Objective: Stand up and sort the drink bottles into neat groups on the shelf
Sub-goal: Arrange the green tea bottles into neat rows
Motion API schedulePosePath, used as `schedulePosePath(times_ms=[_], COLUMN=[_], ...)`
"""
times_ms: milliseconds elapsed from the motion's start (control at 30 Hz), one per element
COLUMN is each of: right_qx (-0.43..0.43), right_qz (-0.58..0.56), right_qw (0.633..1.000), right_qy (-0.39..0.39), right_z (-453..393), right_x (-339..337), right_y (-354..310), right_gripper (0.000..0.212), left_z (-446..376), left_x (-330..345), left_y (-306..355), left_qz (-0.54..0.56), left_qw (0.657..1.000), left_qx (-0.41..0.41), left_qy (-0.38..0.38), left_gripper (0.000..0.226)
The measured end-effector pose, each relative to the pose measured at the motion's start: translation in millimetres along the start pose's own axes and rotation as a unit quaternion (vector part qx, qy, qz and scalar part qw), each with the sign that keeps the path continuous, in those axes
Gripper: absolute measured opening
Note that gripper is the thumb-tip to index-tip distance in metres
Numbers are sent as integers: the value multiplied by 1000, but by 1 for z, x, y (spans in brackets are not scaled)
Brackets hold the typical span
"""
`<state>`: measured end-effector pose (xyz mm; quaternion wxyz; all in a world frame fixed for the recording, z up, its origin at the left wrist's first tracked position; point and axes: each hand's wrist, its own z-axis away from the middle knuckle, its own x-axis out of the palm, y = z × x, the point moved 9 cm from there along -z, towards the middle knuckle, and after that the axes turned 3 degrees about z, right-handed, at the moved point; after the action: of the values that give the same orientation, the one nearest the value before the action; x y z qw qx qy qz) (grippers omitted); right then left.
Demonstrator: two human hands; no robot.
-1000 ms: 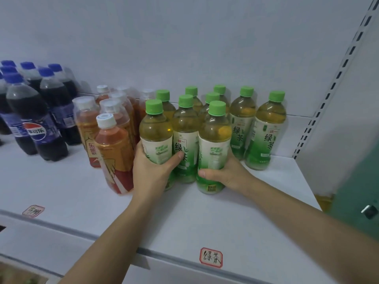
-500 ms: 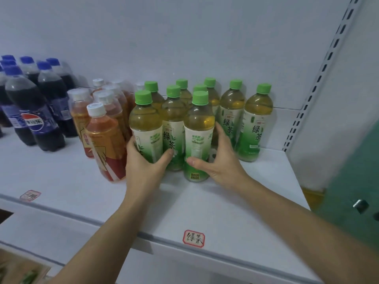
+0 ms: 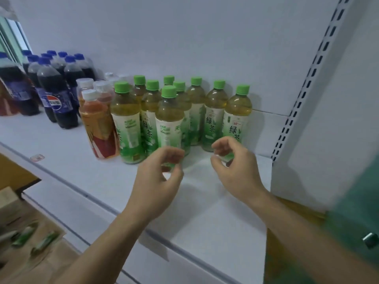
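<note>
Several green-capped green tea bottles (image 3: 170, 121) stand upright in a tight group at the right of the white shelf (image 3: 205, 212). To their left stand white-capped orange tea bottles (image 3: 98, 124), then blue-capped cola bottles (image 3: 59, 99). My left hand (image 3: 158, 177) hovers just in front of the front green tea bottle, fingers curled and apart, holding nothing. My right hand (image 3: 233, 167) hovers in front of the rightmost green tea bottle (image 3: 238, 115), also empty with curled fingers.
A white slotted upright (image 3: 311, 76) and side panel bound the shelf on the right. A small label sticker (image 3: 37, 157) sits near the shelf's front edge. Below left, a cardboard box (image 3: 30, 242) holds lying green bottles.
Both hands have let go of the front green tea bottles and pulled back toward me. The view has swung right and downward.
</note>
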<state>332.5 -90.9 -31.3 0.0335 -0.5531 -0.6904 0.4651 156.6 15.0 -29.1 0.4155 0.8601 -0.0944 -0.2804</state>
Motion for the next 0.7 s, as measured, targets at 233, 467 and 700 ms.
schedulePosePath(times_ms=[233, 467, 700], right_qx=[151, 132, 146], right_qz=[-64, -36, 17], right_qw=[979, 991, 988], right_qy=[118, 14, 39], right_z=[-17, -33, -35], right_x=[-38, -6, -8], right_y=[85, 99, 112], right_gripper=[38, 68, 63], left_z=[-39, -72, -74], left_x=[129, 152, 152], left_y=[3, -22, -31], left_qz=[-67, -58, -21], left_qw=[972, 987, 992], left_qx=[-82, -80, -47], left_qy=[-212, -124, -119], left_gripper=[61, 55, 55])
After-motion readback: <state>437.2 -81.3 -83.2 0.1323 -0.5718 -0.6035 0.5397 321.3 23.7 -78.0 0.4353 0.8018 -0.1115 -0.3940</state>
